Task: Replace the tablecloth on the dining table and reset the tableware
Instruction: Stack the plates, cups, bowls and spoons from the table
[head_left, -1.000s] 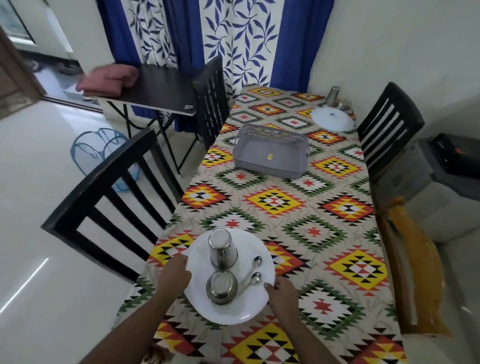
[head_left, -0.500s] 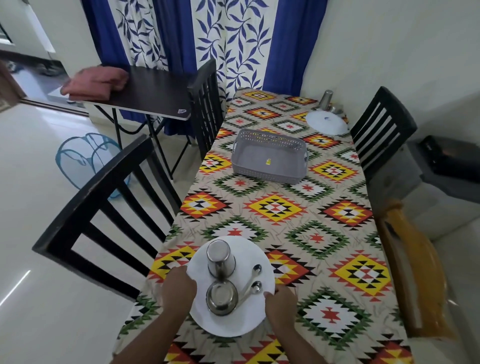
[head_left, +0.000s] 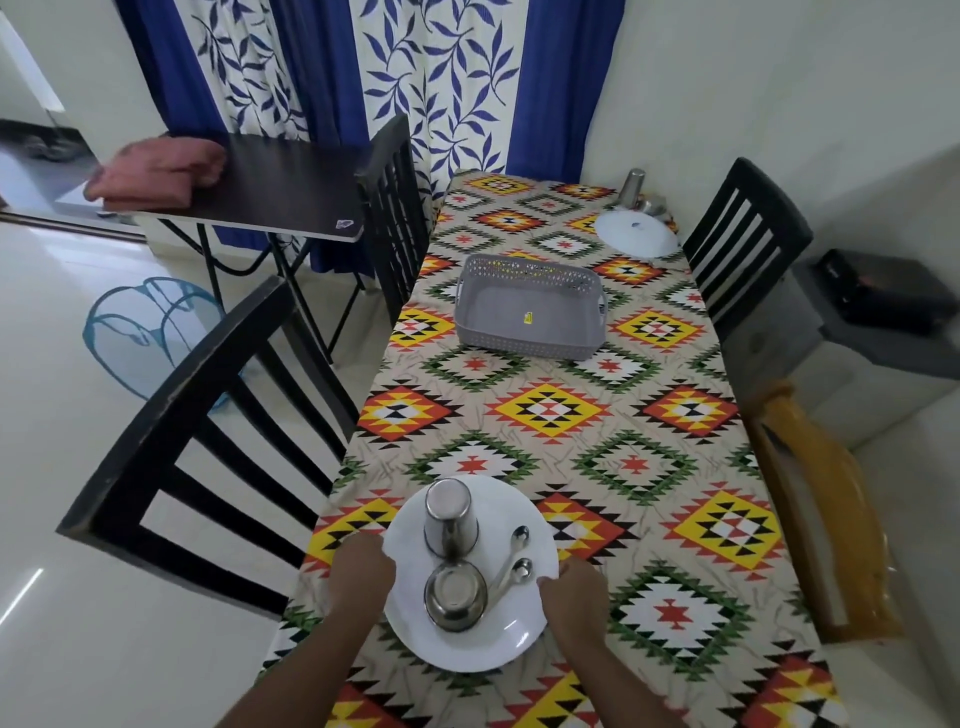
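1. Change: over the last second both hands kept hold of the plate (head_left: 470, 639); its place on the cloth (head_left: 550, 415) shifted little, if at all, while the head camera drew back and more of the near table end came into view.
2. Grip: the left hand (head_left: 361, 577) held the plate's left rim with fingers curled under and thumb at the edge. The right hand (head_left: 571, 597) pinched the right rim likewise. Neither hand was open.
3. Meaning: the patterned cloth was on the table, with tableware on it. The plate was probably either being lifted off or just set down; the pictures did not settle which.
4. Plate contents: an upturned steel tumbler (head_left: 449, 519) at the far part, a steel bowl (head_left: 454, 597) just behind it toward the person, and two spoons (head_left: 511, 564) lying beside the bowl at right.
5. Basket (head_left: 530, 335): grey, at mid-table, nothing visible inside.
6. Far setting: a second plate (head_left: 636, 234) near the far right corner, with a tumbler (head_left: 632, 187) just beyond it; the plate looked bare.
7. Side table (head_left: 270, 197): a folded red cloth (head_left: 156, 174) lay on it, possibly the replacement.
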